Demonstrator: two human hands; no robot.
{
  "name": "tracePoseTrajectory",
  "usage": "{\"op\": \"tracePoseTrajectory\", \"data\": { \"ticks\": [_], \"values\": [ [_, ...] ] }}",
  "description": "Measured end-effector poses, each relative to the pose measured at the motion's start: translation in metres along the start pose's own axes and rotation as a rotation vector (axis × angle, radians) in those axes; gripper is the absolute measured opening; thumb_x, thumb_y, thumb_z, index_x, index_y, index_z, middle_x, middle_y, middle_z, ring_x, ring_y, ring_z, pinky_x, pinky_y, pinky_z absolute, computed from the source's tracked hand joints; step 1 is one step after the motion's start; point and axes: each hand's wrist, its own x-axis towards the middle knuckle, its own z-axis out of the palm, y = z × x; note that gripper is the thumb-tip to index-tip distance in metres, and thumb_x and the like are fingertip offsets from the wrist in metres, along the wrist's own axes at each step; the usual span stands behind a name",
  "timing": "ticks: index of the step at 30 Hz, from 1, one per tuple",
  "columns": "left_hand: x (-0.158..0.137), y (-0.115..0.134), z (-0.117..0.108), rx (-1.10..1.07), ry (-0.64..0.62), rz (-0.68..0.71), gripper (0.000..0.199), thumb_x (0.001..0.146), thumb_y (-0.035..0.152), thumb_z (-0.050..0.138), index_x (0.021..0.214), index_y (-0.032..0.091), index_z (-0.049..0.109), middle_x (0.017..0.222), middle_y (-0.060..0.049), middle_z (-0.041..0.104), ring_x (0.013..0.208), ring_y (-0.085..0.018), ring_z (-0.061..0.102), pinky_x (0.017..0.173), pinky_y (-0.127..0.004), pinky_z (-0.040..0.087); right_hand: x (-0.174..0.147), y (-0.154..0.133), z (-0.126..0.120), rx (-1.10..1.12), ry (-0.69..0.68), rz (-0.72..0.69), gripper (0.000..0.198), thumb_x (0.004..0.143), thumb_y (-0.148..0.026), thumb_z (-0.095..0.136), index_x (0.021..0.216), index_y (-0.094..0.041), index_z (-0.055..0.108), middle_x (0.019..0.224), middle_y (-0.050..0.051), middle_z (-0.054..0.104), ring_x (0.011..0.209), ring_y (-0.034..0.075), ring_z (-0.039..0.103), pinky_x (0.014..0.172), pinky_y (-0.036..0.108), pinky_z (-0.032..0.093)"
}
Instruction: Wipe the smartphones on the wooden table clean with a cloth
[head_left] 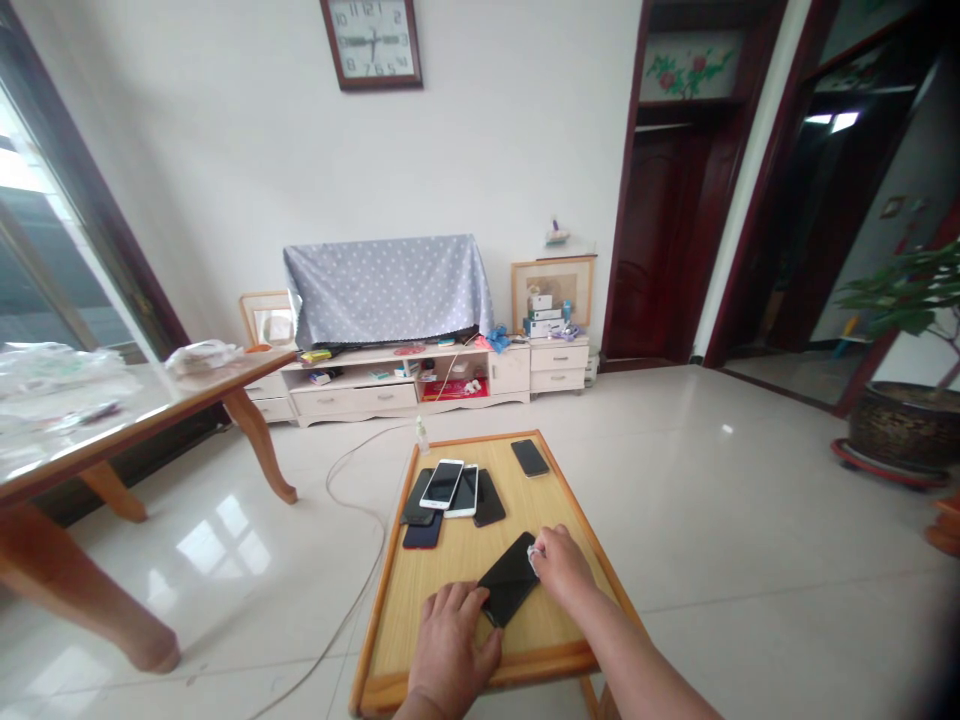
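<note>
A black smartphone (511,582) lies slanted on the small wooden table (559,657), its dark screen facing up. My left hand (454,638) grips the phone's near left corner between thumb and fingers. In my closed right hand (560,563) is a small crumpled white wipe (533,558), pressed against the far right edge of the phone. Farther back on the tabletop, a white smartphone (442,485) overlaps another white phone (465,492) and several dark phones. One more dark phone (530,458) lies apart near the far right corner.
A small clear bottle (421,436) stands at the table's far left corner. A cable (369,578) runs along the floor to the left. The larger table (187,388) carries plastic bags. Beyond are a low white cabinet (352,400) and a potted plant (907,425).
</note>
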Motion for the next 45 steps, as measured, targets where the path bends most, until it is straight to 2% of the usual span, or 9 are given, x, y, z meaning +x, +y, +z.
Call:
{"op": "tracePoseTrajectory", "data": {
  "ticks": [5, 12, 20, 24, 30, 34, 37, 41, 45],
  "values": [
    [0.001, 0.002, 0.001, 0.096, 0.051, -0.076, 0.048, 0.081, 0.042, 0.062, 0.125, 0.022, 0.057, 0.126, -0.011, 0.061, 0.120, -0.029, 0.052, 0.104, -0.047, 0.034, -0.006, -0.003, -0.001, 0.000, 0.003, -0.002, 0.009, 0.080, -0.013, 0.060, 0.073, -0.019, 0.061, 0.086, 0.003, 0.054, 0.070, 0.013, 0.053, 0.063, 0.024, 0.031],
    [0.004, -0.001, 0.009, 0.216, 0.013, -0.124, 0.050, 0.085, 0.052, 0.054, 0.121, 0.018, 0.062, 0.132, -0.016, 0.060, 0.130, -0.033, 0.046, 0.109, -0.052, 0.026, -0.010, 0.001, -0.002, 0.030, 0.009, -0.007, 0.008, 0.079, -0.012, 0.061, 0.075, -0.019, 0.061, 0.087, 0.002, 0.055, 0.070, 0.012, 0.053, 0.063, 0.023, 0.032],
    [0.000, -0.010, 0.015, 0.167, 0.113, -0.078, 0.058, 0.074, 0.046, 0.067, 0.122, 0.017, 0.055, 0.122, -0.013, 0.061, 0.120, -0.031, 0.052, 0.106, -0.049, 0.033, -0.011, 0.002, 0.002, 0.082, 0.056, -0.005, 0.008, 0.081, -0.017, 0.059, 0.074, -0.020, 0.059, 0.083, 0.002, 0.058, 0.072, 0.015, 0.056, 0.067, 0.024, 0.037],
    [-0.004, -0.007, 0.009, 0.125, 0.148, -0.032, 0.050, 0.075, 0.038, 0.067, 0.119, 0.019, 0.052, 0.112, -0.009, 0.063, 0.110, -0.028, 0.058, 0.106, -0.047, 0.035, -0.008, -0.002, -0.001, 0.121, 0.107, 0.017, 0.007, 0.084, -0.023, 0.057, 0.078, -0.021, 0.060, 0.084, 0.003, 0.062, 0.076, 0.017, 0.059, 0.069, 0.026, 0.041],
    [-0.009, -0.003, 0.003, 0.121, 0.196, 0.069, 0.047, 0.082, 0.027, 0.061, 0.126, 0.021, 0.047, 0.111, -0.009, 0.066, 0.105, -0.024, 0.062, 0.105, -0.047, 0.036, -0.003, -0.023, -0.010, 0.357, 0.249, -0.039, 0.016, 0.087, -0.032, 0.056, 0.092, -0.022, 0.067, 0.093, 0.006, 0.065, 0.085, 0.020, 0.062, 0.077, 0.028, 0.046],
    [-0.010, -0.004, 0.002, 0.121, 0.189, 0.091, 0.047, 0.084, 0.024, 0.058, 0.128, 0.020, 0.044, 0.112, -0.008, 0.067, 0.103, -0.023, 0.063, 0.105, -0.047, 0.035, -0.005, -0.034, -0.013, 0.315, 0.231, -0.075, 0.018, 0.088, -0.032, 0.055, 0.079, -0.021, 0.067, 0.089, 0.006, 0.062, 0.082, 0.019, 0.061, 0.078, 0.029, 0.046],
    [-0.012, -0.006, 0.004, 0.130, 0.207, 0.093, 0.046, 0.083, 0.022, 0.058, 0.127, 0.020, 0.045, 0.112, -0.007, 0.068, 0.100, -0.022, 0.064, 0.103, -0.046, 0.036, -0.012, -0.043, -0.012, 0.263, 0.247, -0.115, 0.019, 0.089, -0.029, 0.053, 0.078, -0.021, 0.066, 0.090, 0.006, 0.061, 0.082, 0.019, 0.060, 0.079, 0.029, 0.046],
    [-0.013, -0.013, 0.009, 0.152, 0.254, 0.141, 0.051, 0.081, 0.021, 0.058, 0.130, 0.018, 0.043, 0.115, -0.010, 0.068, 0.099, -0.023, 0.065, 0.098, -0.043, 0.040, -0.034, -0.067, -0.005, 0.235, 0.183, -0.208, 0.022, 0.091, -0.023, 0.048, 0.075, -0.021, 0.062, 0.090, 0.006, 0.059, 0.081, 0.018, 0.060, 0.078, 0.027, 0.045],
    [-0.013, -0.019, 0.013, 0.140, 0.221, 0.143, 0.054, 0.082, 0.021, 0.057, 0.132, 0.017, 0.041, 0.119, -0.011, 0.066, 0.100, -0.023, 0.065, 0.095, -0.042, 0.041, -0.059, -0.093, 0.005, 0.233, 0.090, -0.306, 0.023, 0.091, -0.017, 0.045, 0.077, -0.021, 0.062, 0.092, 0.005, 0.059, 0.081, 0.016, 0.060, 0.078, 0.025, 0.045]
  ]
}}
